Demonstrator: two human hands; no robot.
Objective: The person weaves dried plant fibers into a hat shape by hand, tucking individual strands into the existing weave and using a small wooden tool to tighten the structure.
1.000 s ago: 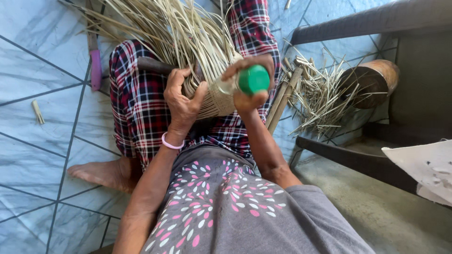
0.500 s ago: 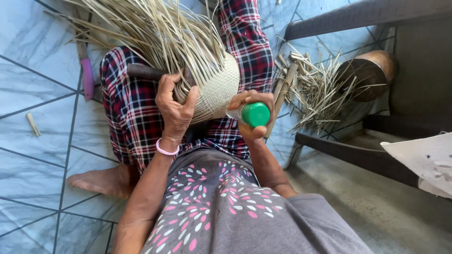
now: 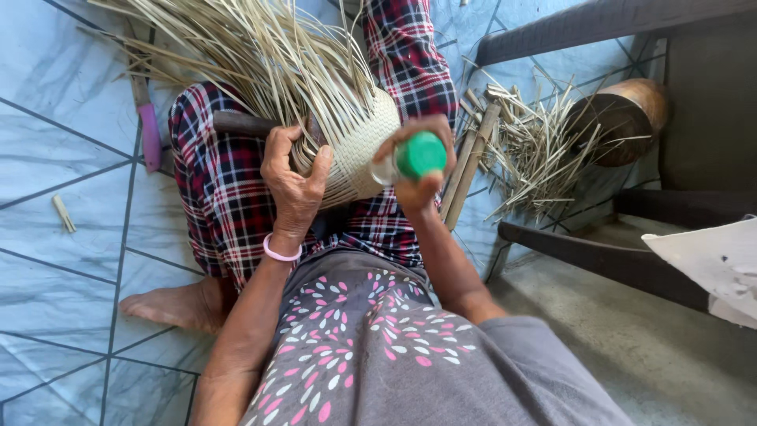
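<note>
Person seated on the tiled floor (image 3: 71, 260), legs in checked cloth, a half-woven basket (image 3: 355, 150) resting on the lap with its loose unwoven strips (image 3: 236, 47) fanning up and away toward the top edge of view. Left hand (image 3: 293, 177) clamps the basket's woven wall from the near side, thumb and fingers (image 3: 319, 162) wrapped tight over the rim where weave meets loose strips; wrist bent back, forearm running straight down toward the body, a pink band (image 3: 281, 252) at the wrist. Right hand (image 3: 416, 170) is closed around a small bottle with a green cap (image 3: 420, 154), held just beside the basket's rounded bottom, cap end facing the camera; whether the bottle touches the weave cannot be told. Right elbow tucked in, forearm angled up from the lap. To work this well, judging from the pose: keep the left grip firm so the weave does not slacken, and bring the bottle flat against the woven face rather than at the loose ends. On the floor to the right, a scatter of cut strips (image 3: 536, 150) and a round wooden block (image 3: 623, 118); to the left, a knife with a pink handle (image 3: 150, 134).
</note>
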